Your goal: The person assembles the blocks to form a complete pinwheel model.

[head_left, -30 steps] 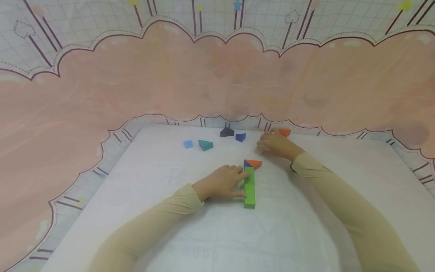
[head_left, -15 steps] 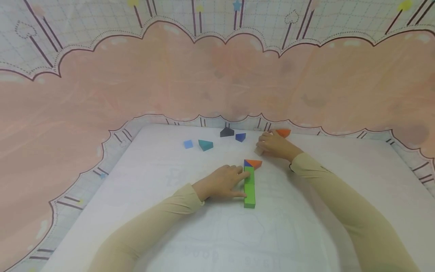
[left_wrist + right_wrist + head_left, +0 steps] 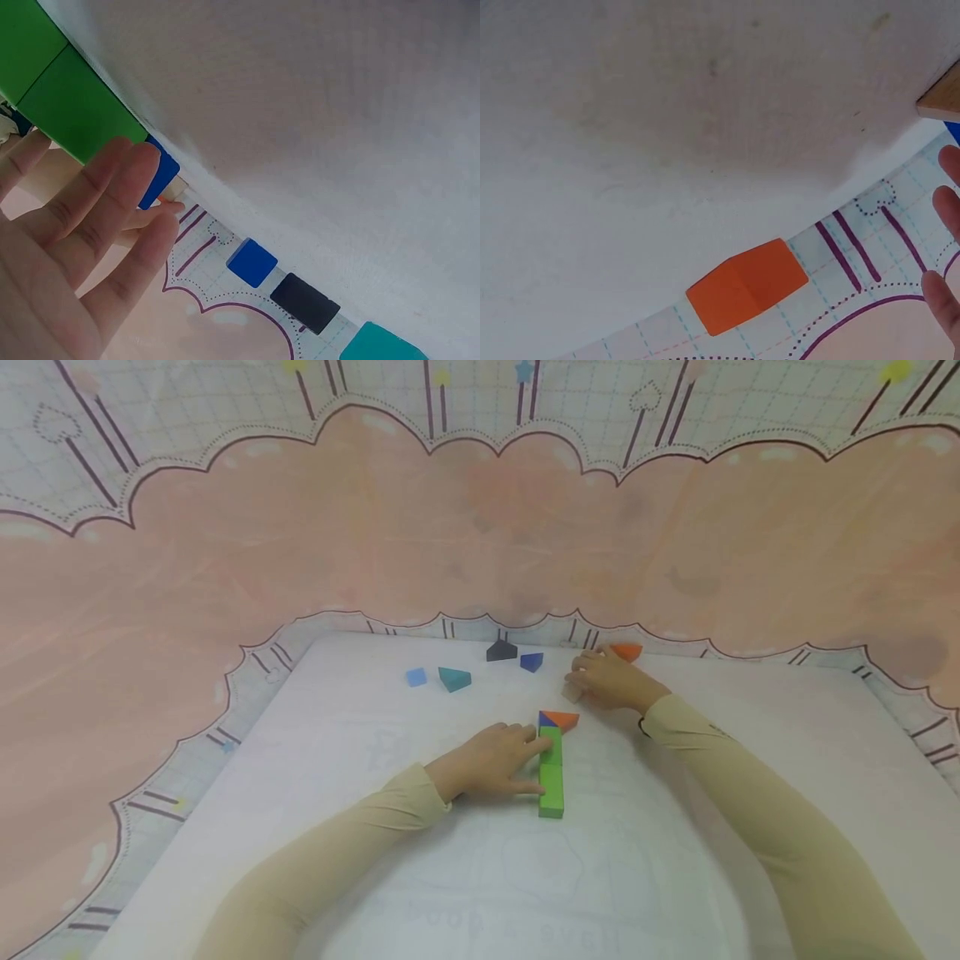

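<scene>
Two green rectangular blocks [image 3: 551,789] lie end to end on the white table. My left hand [image 3: 491,764] touches their left side and top with thumb and index finger extended; in the left wrist view its other fingers are spread. At their far end sit a blue triangular block [image 3: 547,721] and an orange triangular block [image 3: 564,720], side by side. My right hand [image 3: 611,681] is farther back, with a plain wooden block [image 3: 572,692] at its thumb and index finger, apparently pinched. Its other fingertips [image 3: 946,206] show beside that wooden block in the right wrist view.
Toward the back lie a light blue block [image 3: 416,677], a teal block [image 3: 454,679], a black block [image 3: 502,651] and a dark blue block [image 3: 532,662]. Another orange block [image 3: 626,652] is just behind my right hand. A patterned cloth [image 3: 480,543] rises behind the table.
</scene>
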The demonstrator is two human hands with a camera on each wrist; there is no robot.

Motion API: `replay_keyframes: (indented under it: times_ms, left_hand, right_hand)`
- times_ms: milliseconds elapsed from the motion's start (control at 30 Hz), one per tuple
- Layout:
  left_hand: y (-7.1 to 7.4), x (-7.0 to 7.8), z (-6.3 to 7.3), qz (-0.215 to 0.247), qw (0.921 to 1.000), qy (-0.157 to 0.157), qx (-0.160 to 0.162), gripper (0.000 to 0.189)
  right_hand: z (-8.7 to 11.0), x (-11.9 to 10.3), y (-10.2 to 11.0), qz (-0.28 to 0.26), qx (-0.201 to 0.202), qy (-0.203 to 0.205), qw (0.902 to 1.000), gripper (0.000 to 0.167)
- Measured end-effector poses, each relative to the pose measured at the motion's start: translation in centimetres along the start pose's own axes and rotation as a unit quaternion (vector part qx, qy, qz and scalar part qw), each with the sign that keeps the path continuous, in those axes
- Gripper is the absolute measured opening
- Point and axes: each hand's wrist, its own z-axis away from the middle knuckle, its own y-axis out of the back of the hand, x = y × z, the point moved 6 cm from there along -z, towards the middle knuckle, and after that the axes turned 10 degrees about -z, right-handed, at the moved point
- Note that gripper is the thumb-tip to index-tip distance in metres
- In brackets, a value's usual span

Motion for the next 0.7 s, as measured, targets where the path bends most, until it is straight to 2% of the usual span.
replay_keyframes:
  times_ms: [167,567,700]
  left_hand:
    - [0.0,0.0,-0.1,-0.004,1.0000,0.001,-0.002,0.064]
    - [0.0,0.0,0.0,0.005,1.0000,0.003,-0.008,0.064]
    - [0.0,0.0,0.0,0.005,1.0000,0.003,-0.007,0.064]
  right_hand:
    - [0.3,0.2,0.2,0.000,0.011,0.008,0.9999,0.025]
    - [2.0,-0.5,1.1,0.011,0.078,0.055,0.9954,0.021]
    - [2.4,-0.6,1.5,0.008,0.073,0.045,0.9962,0.025]
